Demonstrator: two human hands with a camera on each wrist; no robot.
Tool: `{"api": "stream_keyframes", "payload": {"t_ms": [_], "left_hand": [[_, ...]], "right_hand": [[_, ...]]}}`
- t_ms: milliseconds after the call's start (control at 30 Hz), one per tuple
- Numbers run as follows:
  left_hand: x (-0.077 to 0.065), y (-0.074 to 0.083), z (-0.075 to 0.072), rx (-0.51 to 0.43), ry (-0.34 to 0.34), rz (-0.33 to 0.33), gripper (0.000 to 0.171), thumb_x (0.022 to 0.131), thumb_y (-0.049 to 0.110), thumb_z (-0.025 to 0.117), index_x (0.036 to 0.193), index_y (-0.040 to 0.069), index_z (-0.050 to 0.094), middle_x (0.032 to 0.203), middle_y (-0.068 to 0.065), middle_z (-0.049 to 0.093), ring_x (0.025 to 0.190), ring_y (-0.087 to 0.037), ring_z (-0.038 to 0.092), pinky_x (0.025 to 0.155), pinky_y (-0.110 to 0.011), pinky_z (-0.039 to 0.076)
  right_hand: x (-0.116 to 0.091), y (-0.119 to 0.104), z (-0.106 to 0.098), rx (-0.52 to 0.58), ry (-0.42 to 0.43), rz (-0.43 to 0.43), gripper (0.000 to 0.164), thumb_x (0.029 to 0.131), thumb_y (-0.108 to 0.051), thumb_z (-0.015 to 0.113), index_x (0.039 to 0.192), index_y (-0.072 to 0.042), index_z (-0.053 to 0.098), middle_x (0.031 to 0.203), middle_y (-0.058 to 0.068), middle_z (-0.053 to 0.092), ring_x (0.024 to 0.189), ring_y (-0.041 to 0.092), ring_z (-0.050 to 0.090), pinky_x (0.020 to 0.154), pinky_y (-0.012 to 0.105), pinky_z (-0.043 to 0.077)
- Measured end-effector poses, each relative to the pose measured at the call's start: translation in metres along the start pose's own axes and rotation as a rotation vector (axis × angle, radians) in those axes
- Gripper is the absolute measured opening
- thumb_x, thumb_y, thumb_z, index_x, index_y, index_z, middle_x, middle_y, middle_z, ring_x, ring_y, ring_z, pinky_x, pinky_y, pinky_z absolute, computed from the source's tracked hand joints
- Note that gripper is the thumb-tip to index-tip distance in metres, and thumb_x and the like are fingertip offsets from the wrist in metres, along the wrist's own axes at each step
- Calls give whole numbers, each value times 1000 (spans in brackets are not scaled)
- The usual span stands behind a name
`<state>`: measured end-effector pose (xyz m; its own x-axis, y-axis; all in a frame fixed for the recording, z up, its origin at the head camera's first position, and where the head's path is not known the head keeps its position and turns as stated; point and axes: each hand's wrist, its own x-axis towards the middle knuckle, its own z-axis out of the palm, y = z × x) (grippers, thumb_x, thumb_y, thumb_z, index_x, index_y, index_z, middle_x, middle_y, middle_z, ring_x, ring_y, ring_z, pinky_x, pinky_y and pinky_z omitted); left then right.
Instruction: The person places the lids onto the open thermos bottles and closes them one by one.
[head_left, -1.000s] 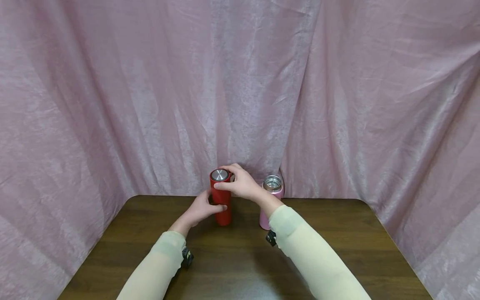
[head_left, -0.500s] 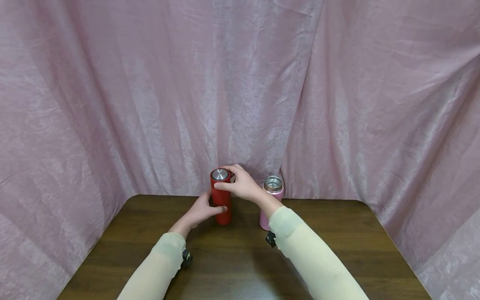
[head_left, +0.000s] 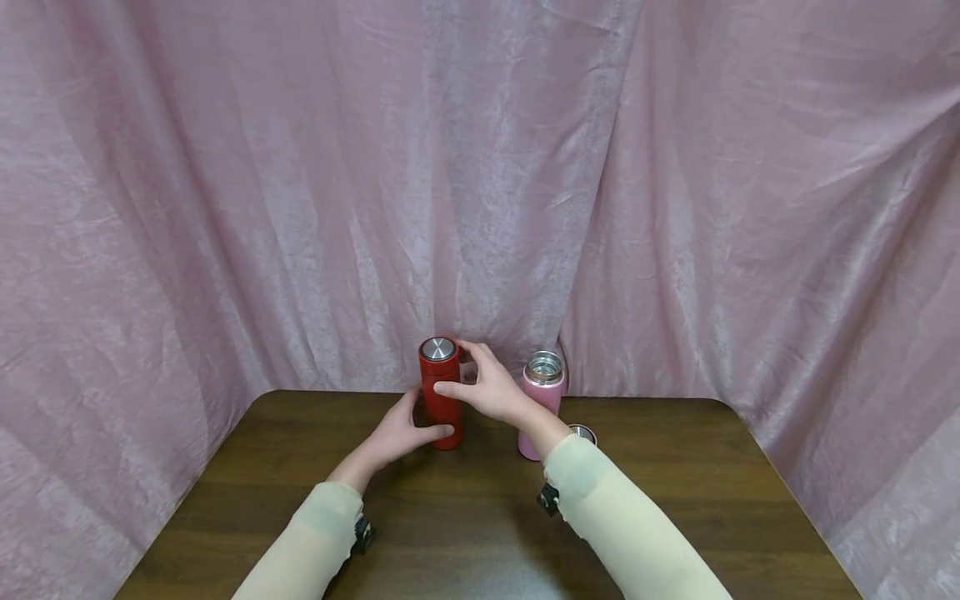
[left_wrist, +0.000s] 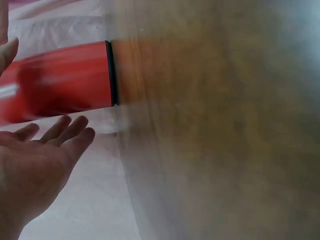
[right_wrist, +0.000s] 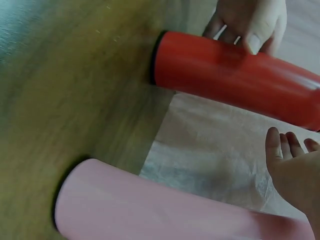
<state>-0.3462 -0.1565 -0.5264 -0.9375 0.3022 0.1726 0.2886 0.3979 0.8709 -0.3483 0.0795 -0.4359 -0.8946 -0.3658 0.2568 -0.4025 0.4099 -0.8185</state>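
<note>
A red thermos flask [head_left: 442,408] with a silver-topped lid [head_left: 438,349] stands upright near the table's back edge. My left hand [head_left: 393,433] is at its left side, low down, thumb in front and fingers loosely straight. In the left wrist view the left fingers [left_wrist: 70,135] lie just beside the red wall. My right hand [head_left: 487,387] is at the flask's upper right, thumb extended across the front. The right wrist view shows the right fingers [right_wrist: 282,145] relaxed, with a gap to the flask. A pink thermos flask [head_left: 543,392] stands uncapped at the right.
A round silver-rimmed piece [head_left: 583,433] lies right of the pink flask, partly hidden by my right sleeve [head_left: 622,517]. The wooden table [head_left: 465,525] meets a pink curtain [head_left: 480,167] at the back.
Both hands have loosened from the red flask. The right hand has slid down and right from the lid, the left slightly down and left. The silver-rimmed piece has come into sight.
</note>
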Motion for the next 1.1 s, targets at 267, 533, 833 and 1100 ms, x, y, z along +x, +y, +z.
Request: {"api": "stream_keyframes", "payload": {"t_ms": [267,533,833,1100], "left_hand": [[-13,8,-3,-14,6,39,99,92,29,93,170,9,36,166,-16,52,152,-38,52,124,-60,43],[-24,9,-10,-1,5,73,95,94,22,92,171,14,37,164,-16,55,152,-40,53,124,-64,42],[-34,8,-13,-31,7,88,96,94,17,92,172,11,35,166,-20,52,151,-44,53,123,-65,42],[-45,13,-14,-27,33,146,98,92,18,95,168,-1,37,164,-23,53,151,-44,52,124,-62,43]], "right_hand": [[-17,9,4,-2,-1,-19,93,96,-48,86,170,-12,41,157,9,52,144,34,56,116,53,52],[-39,16,4,73,-24,-36,89,99,-38,86,169,-7,41,160,20,50,131,44,65,112,59,54],[-63,27,2,112,-40,-114,80,99,-27,87,165,-7,46,152,18,56,131,39,65,113,60,54],[-83,33,-6,95,-23,-224,80,97,-22,89,163,-2,48,149,16,58,141,42,56,109,53,57]]}}
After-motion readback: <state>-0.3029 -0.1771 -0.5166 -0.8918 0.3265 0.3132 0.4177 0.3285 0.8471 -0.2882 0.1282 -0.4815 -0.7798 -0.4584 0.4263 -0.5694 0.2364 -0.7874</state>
